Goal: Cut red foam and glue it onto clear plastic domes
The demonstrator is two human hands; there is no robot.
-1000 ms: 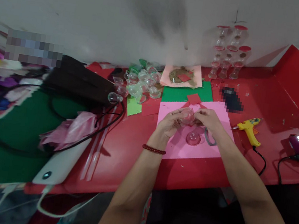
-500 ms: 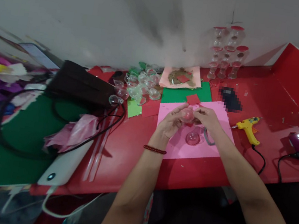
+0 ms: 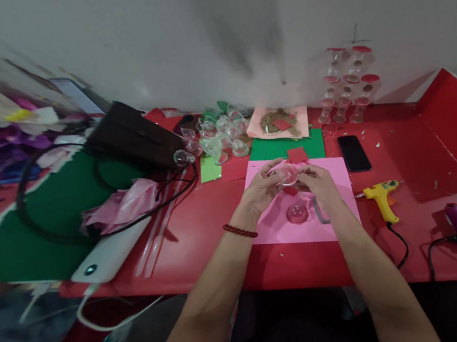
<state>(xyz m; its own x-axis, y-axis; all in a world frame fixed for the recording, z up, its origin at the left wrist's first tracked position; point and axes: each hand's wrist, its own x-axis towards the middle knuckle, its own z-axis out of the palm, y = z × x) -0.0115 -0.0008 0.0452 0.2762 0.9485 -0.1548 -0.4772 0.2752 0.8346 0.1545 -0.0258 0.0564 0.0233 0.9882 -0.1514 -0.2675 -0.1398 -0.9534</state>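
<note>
left hand (image 3: 263, 187): fingers closed around the left side of a clear dome (image 3: 287, 174), which is held up over the pink sheet (image 3: 264, 231). right hand (image 3: 317, 184): fingers drawn narrow at the dome's right edge; cannot tell exactly what they pinch.

risks, as judged: the dome looks thin and smooth, so uneven pressure from the two sides could dent it or make it slip. if it drops, it would probably hit the second clear dome (image 3: 297, 211), which rests on the sheet just below the hands. fingers hide much of the rim, so a crooked fit there could go unnoticed.

close by: a grey loop, perhaps a scissor handle (image 3: 321, 211), lies under the right wrist, where a lowered forearm could catch it. a red paper square (image 3: 297, 155) is just beyond the fingers; a brush of the knuckles might shift it.

further out: yellow glue gun (image 3: 382, 200) to the right, its cord trailing towards the table edge; a snagged sleeve or elbow could drag it, and the tip may be hot (not verifiable). phone (image 3: 354, 153) behind it. brown grainy heap (image 3: 275, 123) on pale paper beyond the green sheet (image 3: 317, 144), easily spilled if bumped. piled clear cups (image 3: 226, 133) crowd the far left; stacked clear shapes (image 3: 345, 88) stand by the wall, likely easy to topple
</note>
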